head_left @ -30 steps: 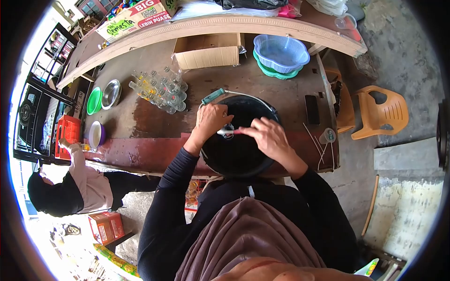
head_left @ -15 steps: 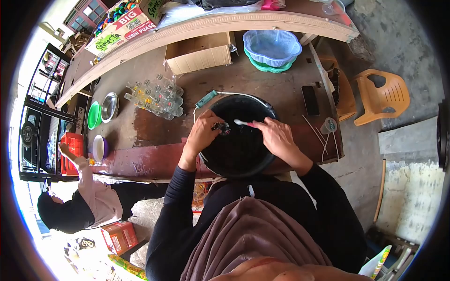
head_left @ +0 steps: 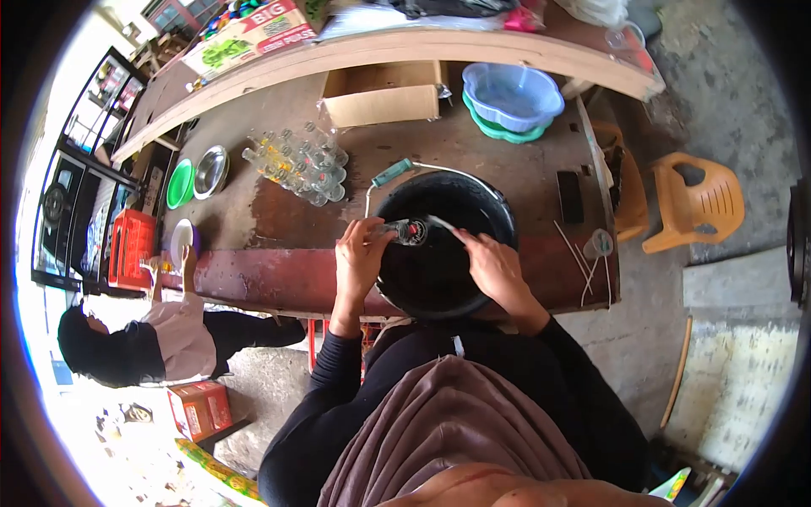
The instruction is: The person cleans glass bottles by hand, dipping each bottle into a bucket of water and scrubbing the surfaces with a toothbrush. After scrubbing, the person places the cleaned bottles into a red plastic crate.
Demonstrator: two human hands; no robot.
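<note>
My left hand (head_left: 359,253) grips a small glass bottle (head_left: 404,230) held sideways over a black bucket (head_left: 498,211) that sits at the near edge of a brown table (head_left: 270,211). My right hand (head_left: 492,264) holds a toothbrush (head_left: 441,224) whose head touches the bottle's end. Both hands hover over the bucket's dark inside. The bucket has a wire handle with a teal grip (head_left: 390,172).
Several clear bottles (head_left: 300,165) lie in a bunch at the table's left middle. A cardboard box (head_left: 384,93), stacked blue and green baskets (head_left: 511,100), a green plate (head_left: 176,182), a metal bowl (head_left: 209,169) and a plastic cup (head_left: 598,243) stand around. Another person (head_left: 144,338) crouches at the left. An orange chair (head_left: 697,203) is at the right.
My left hand has slid toward the bucket's left rim with the bottle. The toothbrush head has come back against the bottle. The person at the left has shifted.
</note>
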